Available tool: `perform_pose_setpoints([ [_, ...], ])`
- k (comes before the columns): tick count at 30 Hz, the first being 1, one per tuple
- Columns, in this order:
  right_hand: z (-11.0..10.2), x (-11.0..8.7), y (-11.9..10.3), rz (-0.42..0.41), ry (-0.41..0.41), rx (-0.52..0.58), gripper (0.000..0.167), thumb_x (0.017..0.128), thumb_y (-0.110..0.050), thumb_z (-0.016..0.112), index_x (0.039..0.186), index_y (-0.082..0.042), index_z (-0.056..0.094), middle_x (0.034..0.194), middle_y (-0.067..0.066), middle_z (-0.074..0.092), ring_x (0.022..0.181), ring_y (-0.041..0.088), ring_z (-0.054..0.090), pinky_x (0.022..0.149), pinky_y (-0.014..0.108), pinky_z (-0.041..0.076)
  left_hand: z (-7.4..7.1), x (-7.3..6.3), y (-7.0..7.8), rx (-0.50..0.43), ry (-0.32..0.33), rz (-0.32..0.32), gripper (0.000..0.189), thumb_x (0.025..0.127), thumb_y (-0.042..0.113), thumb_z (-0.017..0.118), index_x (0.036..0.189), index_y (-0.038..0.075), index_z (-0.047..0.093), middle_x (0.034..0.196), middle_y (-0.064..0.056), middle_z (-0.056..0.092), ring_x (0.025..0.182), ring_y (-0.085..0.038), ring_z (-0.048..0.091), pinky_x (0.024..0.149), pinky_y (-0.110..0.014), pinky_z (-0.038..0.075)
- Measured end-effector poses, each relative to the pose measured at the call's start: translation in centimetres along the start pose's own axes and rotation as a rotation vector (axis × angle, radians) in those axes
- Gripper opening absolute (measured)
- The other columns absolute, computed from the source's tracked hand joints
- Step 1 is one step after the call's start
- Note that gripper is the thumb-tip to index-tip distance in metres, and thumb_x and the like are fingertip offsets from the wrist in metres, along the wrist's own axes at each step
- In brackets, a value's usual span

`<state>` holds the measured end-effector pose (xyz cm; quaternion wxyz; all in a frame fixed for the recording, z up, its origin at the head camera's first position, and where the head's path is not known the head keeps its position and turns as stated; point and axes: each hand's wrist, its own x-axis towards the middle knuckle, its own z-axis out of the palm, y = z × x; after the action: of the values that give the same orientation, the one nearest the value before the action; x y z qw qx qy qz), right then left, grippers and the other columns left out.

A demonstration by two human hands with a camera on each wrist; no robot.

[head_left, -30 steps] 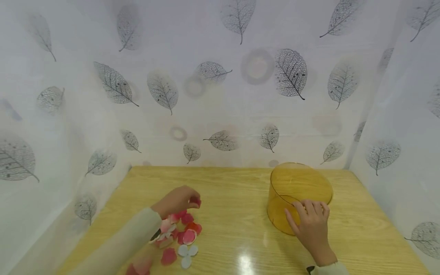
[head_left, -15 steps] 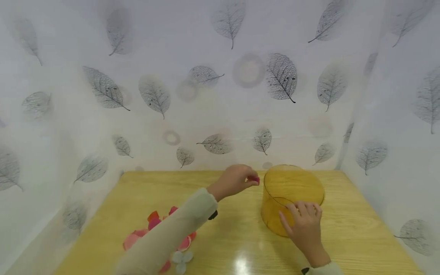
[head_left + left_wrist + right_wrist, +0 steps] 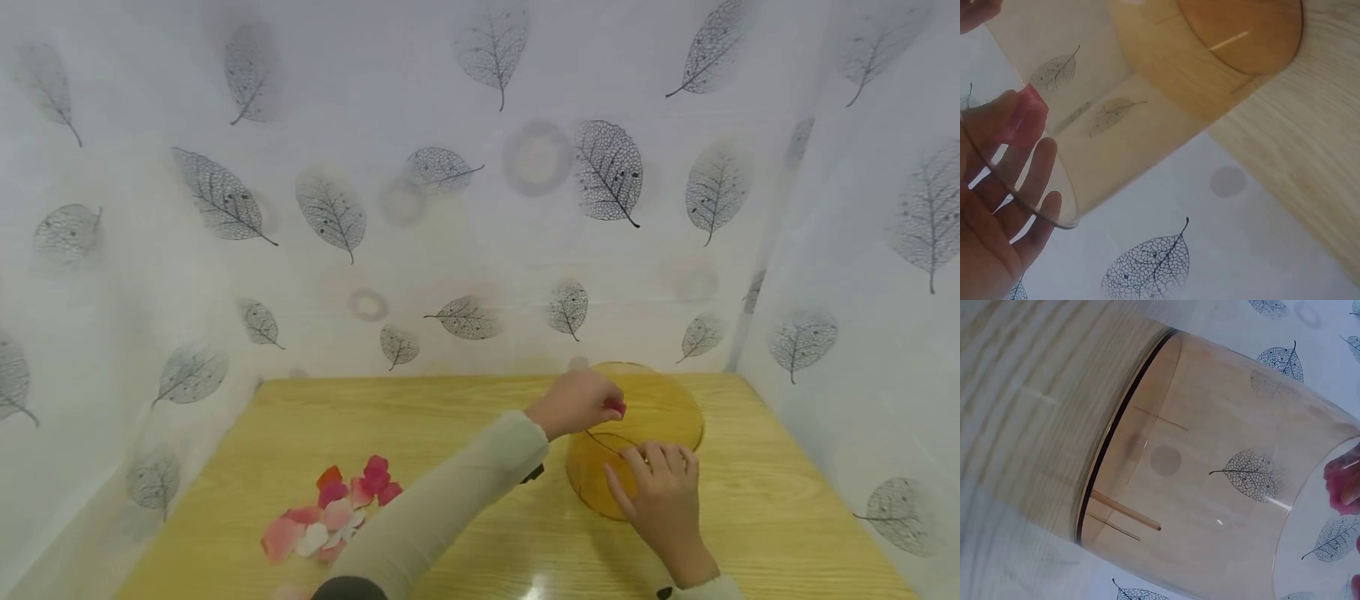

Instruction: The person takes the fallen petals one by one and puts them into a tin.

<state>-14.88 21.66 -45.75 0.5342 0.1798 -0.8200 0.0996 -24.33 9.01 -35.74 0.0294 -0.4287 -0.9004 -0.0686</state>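
My left hand [image 3: 573, 404] pinches a pink artificial petal [image 3: 1030, 115] at the open top of a see-through amber round bin [image 3: 663, 396]. In the left wrist view its thumb holds the petal against the fingers, and the bin's rim crosses in front of the hand. The bin stands at the right side of the table, its bottom visible through the wall. My right hand [image 3: 663, 496] holds the bin's near rim, fingertips over the edge and thumb along the outside. Its fingers are mostly out of frame in the right wrist view.
Loose pink, red and white petals [image 3: 336, 510] lie in a heap on the wooden table [image 3: 420, 417] at the left, partly covered by the left sleeve [image 3: 450, 492]. White leaf-patterned sheets [image 3: 420, 242] enclose the table's back and sides.
My left hand has picked up a petal from the heap and carried it rightward to the bin's top. The right hand keeps its place on the rim; the head view has shifted slightly.
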Motion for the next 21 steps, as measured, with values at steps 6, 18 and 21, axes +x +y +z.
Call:
perform_pose_setpoints([
  [6, -0.5, 0.0, 0.0, 0.007, -0.072, -0.042, 0.051, 0.096, -0.048, 0.037, 0.078, -0.005, 0.058, 0.073, 0.011, 0.053, 0.071, 0.032, 0.048, 0.074, 0.052, 0.036, 1.2, 0.7, 0.4, 0.003, -0.048, -0.038, 0.018, 0.089, 0.037, 0.062, 0.099, 0.025, 0.070, 0.095, 0.013, 0.069, 0.079, 0.001, 0.061, 0.064, -0.011, 0.046],
  [18, -2.5, 2.2, 0.1, -0.086, -0.266, -0.113, 0.066, 0.096, -0.057, 0.024, 0.091, -0.006, 0.065, 0.074, 0.011, 0.060, 0.067, 0.033, 0.057, 0.062, 0.049, 0.045, 1.2, 0.3, 0.5, 0.033, -0.039, -0.029, 0.021, 0.092, 0.038, 0.058, 0.105, 0.025, 0.068, 0.102, 0.012, 0.068, 0.085, 0.001, 0.062, 0.067, -0.011, 0.048],
  [21, -2.5, 2.1, 0.2, -0.100, -0.296, -0.110, 0.067, 0.096, -0.058, 0.022, 0.093, -0.007, 0.065, 0.074, 0.010, 0.059, 0.066, 0.032, 0.056, 0.060, 0.048, 0.045, 1.2, 0.1, 0.5, 0.028, -0.027, -0.027, 0.019, 0.092, 0.036, 0.058, 0.105, 0.025, 0.068, 0.101, 0.012, 0.068, 0.084, 0.001, 0.062, 0.067, -0.011, 0.048],
])
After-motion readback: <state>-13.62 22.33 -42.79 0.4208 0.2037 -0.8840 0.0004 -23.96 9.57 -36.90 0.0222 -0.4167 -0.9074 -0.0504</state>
